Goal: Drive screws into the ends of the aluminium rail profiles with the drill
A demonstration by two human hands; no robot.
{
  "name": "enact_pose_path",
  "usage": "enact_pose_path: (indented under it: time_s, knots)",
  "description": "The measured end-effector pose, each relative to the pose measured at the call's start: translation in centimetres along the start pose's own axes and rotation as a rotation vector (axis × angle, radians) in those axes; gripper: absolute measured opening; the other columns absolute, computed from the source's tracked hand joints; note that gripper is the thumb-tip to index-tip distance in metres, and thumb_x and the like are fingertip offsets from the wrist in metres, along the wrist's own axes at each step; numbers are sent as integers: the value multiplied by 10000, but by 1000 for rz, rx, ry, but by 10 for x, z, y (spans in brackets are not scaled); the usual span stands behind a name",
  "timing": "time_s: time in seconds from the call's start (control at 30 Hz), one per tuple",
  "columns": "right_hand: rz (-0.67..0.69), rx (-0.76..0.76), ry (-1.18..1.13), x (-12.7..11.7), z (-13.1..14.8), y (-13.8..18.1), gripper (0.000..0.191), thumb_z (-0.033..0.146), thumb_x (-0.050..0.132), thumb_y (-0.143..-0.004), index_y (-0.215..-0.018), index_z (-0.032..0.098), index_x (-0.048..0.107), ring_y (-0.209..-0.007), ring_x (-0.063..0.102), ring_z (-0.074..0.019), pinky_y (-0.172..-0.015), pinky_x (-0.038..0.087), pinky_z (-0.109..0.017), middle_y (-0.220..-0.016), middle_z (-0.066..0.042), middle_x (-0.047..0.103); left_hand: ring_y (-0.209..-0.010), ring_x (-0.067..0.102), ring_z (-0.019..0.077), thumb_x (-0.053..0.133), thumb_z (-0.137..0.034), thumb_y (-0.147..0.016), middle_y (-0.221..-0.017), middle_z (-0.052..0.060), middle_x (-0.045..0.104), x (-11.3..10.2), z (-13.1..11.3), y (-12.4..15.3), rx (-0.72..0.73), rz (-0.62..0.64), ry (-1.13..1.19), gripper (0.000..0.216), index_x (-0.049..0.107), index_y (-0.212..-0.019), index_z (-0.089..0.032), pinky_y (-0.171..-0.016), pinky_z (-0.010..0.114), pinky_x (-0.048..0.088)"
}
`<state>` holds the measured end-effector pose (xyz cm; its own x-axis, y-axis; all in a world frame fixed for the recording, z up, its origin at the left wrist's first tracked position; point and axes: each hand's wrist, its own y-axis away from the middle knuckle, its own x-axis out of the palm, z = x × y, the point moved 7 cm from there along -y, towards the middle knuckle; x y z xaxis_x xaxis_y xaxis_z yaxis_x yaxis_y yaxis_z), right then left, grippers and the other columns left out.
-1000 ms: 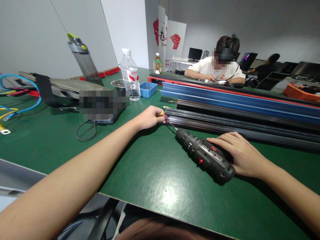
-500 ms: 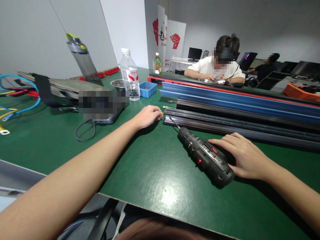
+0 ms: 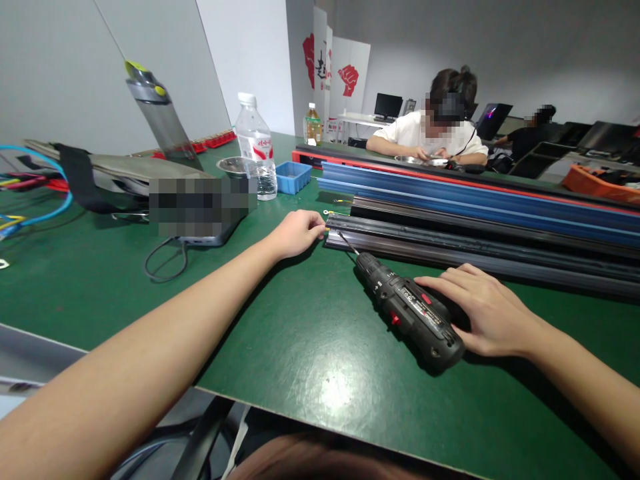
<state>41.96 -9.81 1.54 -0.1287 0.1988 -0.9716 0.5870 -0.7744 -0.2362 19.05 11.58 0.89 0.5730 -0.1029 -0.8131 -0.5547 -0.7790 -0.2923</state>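
My left hand [image 3: 301, 232] is closed in a pinch at the near end of a dark metal rail [image 3: 400, 239]. Between its fingertips is a small yellow wire [image 3: 327, 229], mostly hidden by them. A black power screwdriver [image 3: 407, 307] lies aslant on the green table, its thin bit reaching the rail's end. My right hand [image 3: 475, 310] grips the back of this tool from the right side, fingers curled over its far side. Just beyond the left hand, a ring terminal [image 3: 326, 212] on a wire sticks out from another black rail [image 3: 400, 217].
Blue rails [image 3: 450, 197] and a red-edged black rail [image 3: 305, 157] lie further back. To the left stand a water bottle [image 3: 260, 157], a blue tray [image 3: 294, 179], a grey bag [image 3: 110, 170] and a tilted sports bottle [image 3: 165, 120]. A person [image 3: 425, 137] sits across the table.
The whole view has shifted slightly, so things appear a little further left. My left fingers have edged closer to the rail's end, and less of the yellow wire shows. The right hand keeps its hold.
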Motion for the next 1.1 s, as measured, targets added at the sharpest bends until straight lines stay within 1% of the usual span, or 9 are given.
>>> enact_pose_path:
  time_s: [0.17,0.3,0.87,1.1]
  knots:
    - [10,1,1,1,1,-3,573,263,549,-798,-1357,138,517,-916,614,-248,-846,401,-401,-1059,-131,684,-709,587,177,547,-237,-825,-709,36,672,2,-2,-1,-9,3,-30,169,656,-725,-157,-741,272,434]
    - [-1,-2,2,0,2,-4,569,261,550,-798,-1352,133,522,-917,616,-249,-843,403,-403,-1046,-128,684,-703,583,182,537,-241,-831,-724,42,664,4,-2,-1,-29,1,-68,160,650,-758,-154,-728,281,430]
    - [-3,30,6,0,8,-10,569,266,532,-806,-1363,152,535,-907,618,-252,-845,410,-410,-1055,-140,697,-739,598,200,535,-257,-809,-724,47,658,4,-2,-2,13,-35,-89,131,627,-767,-173,-756,292,457]
    - [25,26,8,1,12,-11,564,257,535,-828,-1378,133,512,-939,618,-258,-856,409,-421,-1081,-148,688,-716,587,188,542,-251,-818,-812,65,681,3,-5,-1,6,-49,-104,148,639,-869,-151,-737,290,448]
